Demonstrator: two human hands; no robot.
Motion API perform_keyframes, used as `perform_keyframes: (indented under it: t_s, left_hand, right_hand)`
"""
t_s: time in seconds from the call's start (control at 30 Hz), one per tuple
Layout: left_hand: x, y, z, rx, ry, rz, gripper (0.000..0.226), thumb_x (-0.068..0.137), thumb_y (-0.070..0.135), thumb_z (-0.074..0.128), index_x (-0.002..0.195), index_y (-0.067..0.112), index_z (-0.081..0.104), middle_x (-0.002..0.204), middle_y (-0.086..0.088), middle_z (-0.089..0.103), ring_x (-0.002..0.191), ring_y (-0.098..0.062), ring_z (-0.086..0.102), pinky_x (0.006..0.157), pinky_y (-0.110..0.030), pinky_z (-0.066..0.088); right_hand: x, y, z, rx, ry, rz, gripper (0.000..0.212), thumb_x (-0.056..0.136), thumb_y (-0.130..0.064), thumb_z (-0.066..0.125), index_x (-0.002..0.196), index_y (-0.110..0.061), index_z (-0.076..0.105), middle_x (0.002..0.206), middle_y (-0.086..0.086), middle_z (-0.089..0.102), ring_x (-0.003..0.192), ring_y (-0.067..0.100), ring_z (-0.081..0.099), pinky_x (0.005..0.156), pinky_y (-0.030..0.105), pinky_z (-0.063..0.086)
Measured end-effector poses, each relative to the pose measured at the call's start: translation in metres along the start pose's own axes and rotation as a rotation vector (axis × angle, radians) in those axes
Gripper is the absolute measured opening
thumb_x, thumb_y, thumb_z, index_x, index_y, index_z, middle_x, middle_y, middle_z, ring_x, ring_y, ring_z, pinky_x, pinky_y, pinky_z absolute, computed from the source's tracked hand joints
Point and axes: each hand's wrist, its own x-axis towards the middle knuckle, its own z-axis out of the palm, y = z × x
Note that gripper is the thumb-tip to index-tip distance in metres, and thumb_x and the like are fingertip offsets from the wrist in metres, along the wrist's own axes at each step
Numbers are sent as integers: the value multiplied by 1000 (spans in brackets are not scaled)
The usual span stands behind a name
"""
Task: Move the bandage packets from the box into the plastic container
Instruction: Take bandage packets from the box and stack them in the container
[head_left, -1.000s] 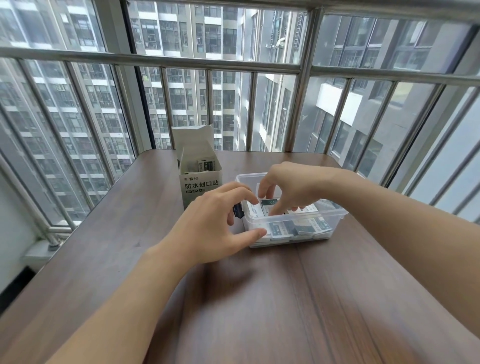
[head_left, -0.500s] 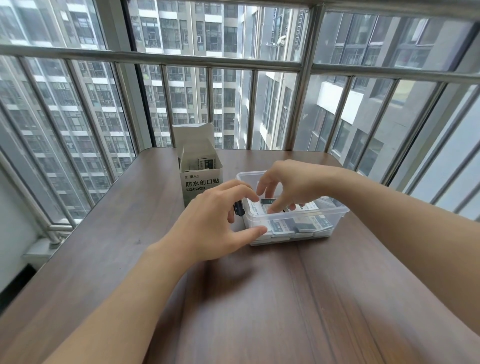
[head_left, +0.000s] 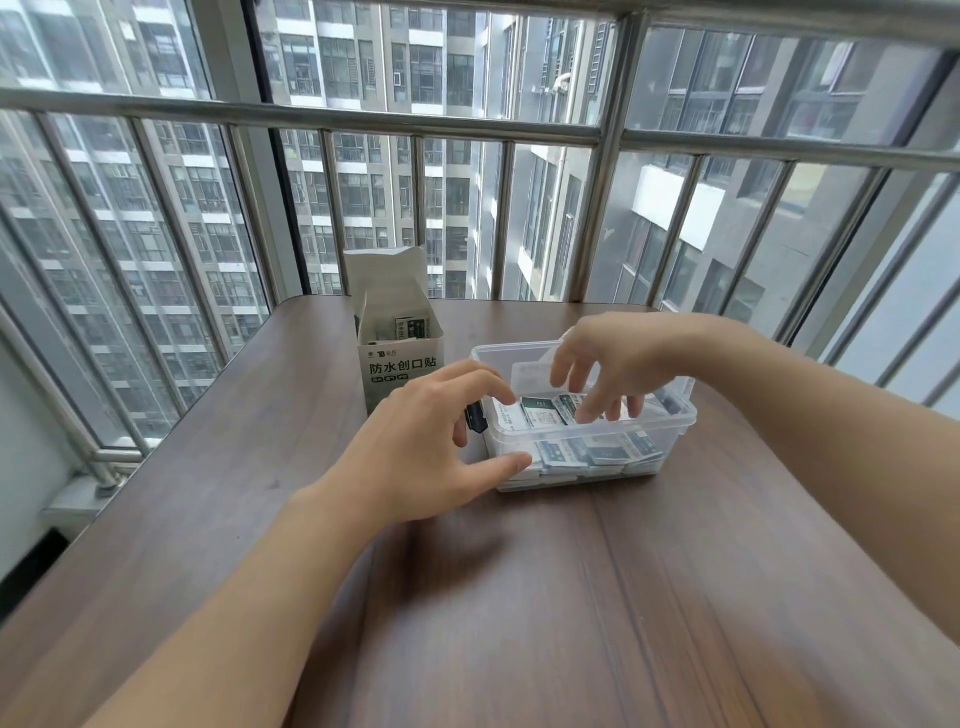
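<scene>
Bandage packets (head_left: 540, 413) look light, thin and slippery, best pinched by an edge; right hand (head_left: 613, 364) spread over them, left hand (head_left: 436, 441) bracing the container (head_left: 670, 441), fingers loosely spread.

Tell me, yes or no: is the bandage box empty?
No, packets still stand inside the open bandage box, visible over its front wall.

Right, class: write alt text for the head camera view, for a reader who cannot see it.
A person's right hand reaches into a clear plastic container of bandage packets on a wooden table, while the left hand steadies its near corner. An open bandage box stands behind, by a railed window.
</scene>
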Motion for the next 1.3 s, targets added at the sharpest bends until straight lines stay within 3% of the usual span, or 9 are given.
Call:
perform_keyframes:
  t_s: [0.4, 0.53, 0.7, 0.9, 1.0, 1.13, 1.2, 1.27, 1.3]
  left_hand:
    - [0, 1, -1, 9, 10, 4, 46, 73, 65, 68, 110, 39, 62, 116, 25, 59, 66, -9, 56, 68, -38, 55]
    - [0, 1, -1, -18, 41, 19, 46, 73, 62, 71, 111, 38, 62, 120, 25, 57, 65, -9, 57, 68, -37, 55]
    - [3, -9, -12, -88, 393, -3, 60, 68, 48, 84, 120, 27, 60, 119, 12, 54, 73, -12, 53, 61, -15, 42]
    - [-2, -36, -26, -460, 676, -179, 39, 76, 42, 71, 107, 21, 60, 97, -1, 55, 65, -15, 43, 57, -21, 37]
    - [-1, -45, -26, -320, 839, -377, 34, 80, 39, 67, 109, 22, 60, 103, 1, 57, 76, -13, 51, 65, -26, 46]
    - [-1, -59, -18, -368, 611, -565, 82, 78, 26, 83, 146, 28, 38, 141, 9, 45, 122, -10, 47, 98, -30, 46]
    - [1, -70, -13, -518, 449, -617, 121, 61, 27, 91, 158, 28, 18, 151, 8, 40, 138, -9, 39, 114, -35, 38]
    - [3, -79, -9, -607, 375, -663, 139, 47, 26, 90, 161, 26, 9, 144, 8, 46, 138, -16, 46, 114, -44, 43]
    - [4, -81, -8, -626, 365, -672, 137, 46, 22, 89, 160, 25, 13, 139, 6, 50, 133, -20, 52, 110, -46, 47]
  right_hand:
    - [2, -7, 3, -31, 8, 28, 54, 81, -18, 85, 130, -15, 63, 113, 3, 70, 68, 20, 77, 66, 33, 65]
    - [-2, -9, -3, -10, 10, 23, 57, 81, -19, 85, 132, -13, 61, 113, 4, 70, 69, 22, 77, 58, 28, 62]
    - [-17, -37, -17, 96, 347, -233, 23, 88, -18, 76, 110, -14, 72, 101, -3, 74, 69, 9, 72, 52, 15, 53]
    - [-1, -98, -19, 135, 573, -496, 11, 90, -21, 76, 100, -18, 77, 95, -11, 74, 73, -17, 61, 64, 0, 44]
    - [11, -112, -24, 142, 592, -481, 12, 90, -15, 76, 101, -16, 78, 96, -7, 74, 66, -19, 58, 62, -1, 44]
    - [22, -132, -24, 24, 482, -454, 16, 90, -4, 74, 103, -12, 78, 97, -3, 74, 64, -11, 64, 53, 2, 45]
    - [32, -141, -23, -110, 483, -410, 21, 89, -1, 73, 106, -13, 78, 100, -2, 75, 79, 2, 68, 64, 8, 53]
    - [41, -146, -23, -229, 498, -357, 25, 87, 2, 72, 104, -15, 78, 102, -1, 73, 86, 15, 69, 74, 25, 59]
    - [44, -148, -22, -291, 496, -328, 23, 86, 4, 70, 98, -15, 77, 99, 0, 71, 84, 19, 67, 67, 27, 57]
